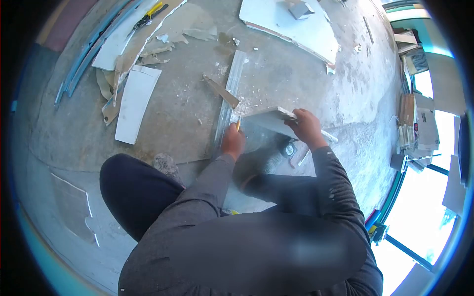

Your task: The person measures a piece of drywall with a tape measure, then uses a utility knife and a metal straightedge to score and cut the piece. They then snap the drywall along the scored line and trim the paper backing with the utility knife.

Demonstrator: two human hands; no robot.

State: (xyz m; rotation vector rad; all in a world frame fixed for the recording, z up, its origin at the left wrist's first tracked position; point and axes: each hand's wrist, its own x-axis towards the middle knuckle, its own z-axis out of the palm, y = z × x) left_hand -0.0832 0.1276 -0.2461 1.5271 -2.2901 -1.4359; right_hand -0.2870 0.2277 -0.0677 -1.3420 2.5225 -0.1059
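Observation:
My left hand [233, 141] is closed around a slim yellow tool [239, 125], whose tip points away from me at the near edge of a drywall piece. Whether it is a knife or a pencil is too small to tell. My right hand [307, 129] grips the far right edge of that drywall piece [270, 117], which is tilted up off the floor. Under and beside my left hand lies a long metal channel [236, 71]. A narrow tapered scrap [222, 92] rests with one end across the channel, among white crumbs.
A white drywall offcut [138, 103] lies to the left, near torn paper and yellow-handled snips [150, 14]. Blue-grey metal strips [94, 47] run along the upper left. A large drywall sheet [291, 29] is ahead, bearing a small box-like block [301, 10]. Boards [407, 116] stand at right.

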